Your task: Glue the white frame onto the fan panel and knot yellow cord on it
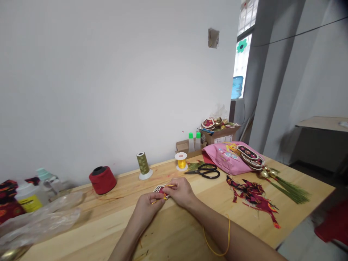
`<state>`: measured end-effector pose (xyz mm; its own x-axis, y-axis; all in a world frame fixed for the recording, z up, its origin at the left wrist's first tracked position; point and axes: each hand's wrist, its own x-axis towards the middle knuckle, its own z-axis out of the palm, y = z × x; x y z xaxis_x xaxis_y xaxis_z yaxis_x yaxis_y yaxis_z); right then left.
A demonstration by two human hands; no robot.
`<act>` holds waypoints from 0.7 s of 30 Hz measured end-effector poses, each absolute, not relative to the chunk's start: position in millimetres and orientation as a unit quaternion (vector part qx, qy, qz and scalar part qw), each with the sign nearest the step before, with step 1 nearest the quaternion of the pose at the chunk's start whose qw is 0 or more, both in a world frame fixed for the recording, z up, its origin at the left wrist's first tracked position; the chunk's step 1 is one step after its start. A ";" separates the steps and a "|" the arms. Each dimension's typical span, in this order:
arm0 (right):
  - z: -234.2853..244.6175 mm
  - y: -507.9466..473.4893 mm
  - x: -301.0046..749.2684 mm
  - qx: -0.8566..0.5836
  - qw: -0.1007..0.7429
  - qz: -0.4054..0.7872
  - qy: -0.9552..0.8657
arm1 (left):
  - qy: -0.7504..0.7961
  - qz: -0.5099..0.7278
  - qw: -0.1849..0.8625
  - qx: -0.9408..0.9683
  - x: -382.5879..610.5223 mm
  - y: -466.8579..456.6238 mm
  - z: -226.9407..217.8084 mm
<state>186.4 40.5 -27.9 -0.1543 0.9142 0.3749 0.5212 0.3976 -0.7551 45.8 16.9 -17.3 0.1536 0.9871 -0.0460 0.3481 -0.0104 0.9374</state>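
Both my hands meet over the wooden table (174, 232) near its middle. My left hand (148, 206) pinches a small red, white and black embroidered piece (159, 189) from below. My right hand (181, 192) is closed in a pinch at the piece's right edge, holding a yellow cord (217, 250) that trails back along my right forearm. Black scissors (206, 171) lie just beyond my right hand. A yellow cord spool (181, 161) stands behind them.
A red thread cone (102, 179) and an olive thread cone (143, 165) stand near the wall. Plastic bags and bottles (32, 203) crowd the left. A pink cloth (228, 157), embroidered ornaments with green tassels (282, 188), red fabric pieces (252, 197) and a cardboard box (220, 135) lie right.
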 end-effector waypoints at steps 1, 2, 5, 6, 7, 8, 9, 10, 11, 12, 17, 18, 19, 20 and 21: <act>-28.3 40.9 186.5 -0.501 0.410 0.250 -0.720 | 0.544 0.354 0.451 0.613 45.0 16.7 -17.3; -28.7 41.3 186.7 -0.503 0.400 0.265 -0.719 | 0.547 0.349 0.449 0.615 43.9 16.6 -17.4; -29.3 41.7 186.9 -0.497 0.384 0.271 -0.730 | 0.572 0.326 0.402 0.637 39.1 16.7 -17.8; -29.2 41.7 186.9 -0.497 0.382 0.266 -0.732 | 0.580 0.315 0.384 0.646 37.2 17.0 -17.9; -29.2 41.8 186.8 -0.500 0.380 0.263 -0.732 | 0.583 0.305 0.369 0.656 35.3 17.2 -17.8; -29.1 42.0 186.6 -0.504 0.377 0.262 -0.732 | 0.584 0.297 0.358 0.665 33.8 17.3 -17.6; -29.1 42.4 186.4 -0.507 0.372 0.261 -0.732 | 0.581 0.293 0.352 0.673 32.7 17.3 -17.3; -29.2 42.8 186.2 -0.509 0.369 0.260 -0.733 | 0.575 0.292 0.352 0.679 32.0 17.2 -16.9; -29.5 43.3 186.1 -0.511 0.368 0.259 -0.733 | 0.570 0.293 0.354 0.681 31.9 16.9 -16.5; -29.8 43.8 186.0 -0.511 0.367 0.259 -0.733 | 0.567 0.295 0.358 0.681 32.2 16.6 -16.3; -31.3 44.8 186.3 -0.511 0.369 0.254 -0.733 | 0.569 0.301 0.397 0.654 34.4 17.2 -19.1; -31.1 44.5 186.5 -0.511 0.369 0.257 -0.733 | 0.566 0.302 0.408 0.650 34.2 17.8 -20.1; -30.6 44.1 186.6 -0.510 0.369 0.260 -0.732 | 0.561 0.302 0.417 0.648 33.9 18.5 -21.1; -29.8 43.6 186.7 -0.510 0.371 0.262 -0.731 | 0.558 0.302 0.420 0.648 33.4 19.2 -21.9; -28.9 43.1 186.9 -0.508 0.375 0.261 -0.730 | 0.557 0.302 0.418 0.651 33.0 19.8 -22.5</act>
<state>186.9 43.1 -28.9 -0.2032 0.9375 0.2826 0.5450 0.3481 -0.7628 33.0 19.8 -22.5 0.1973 0.9776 -0.0736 0.4726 -0.0290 0.8808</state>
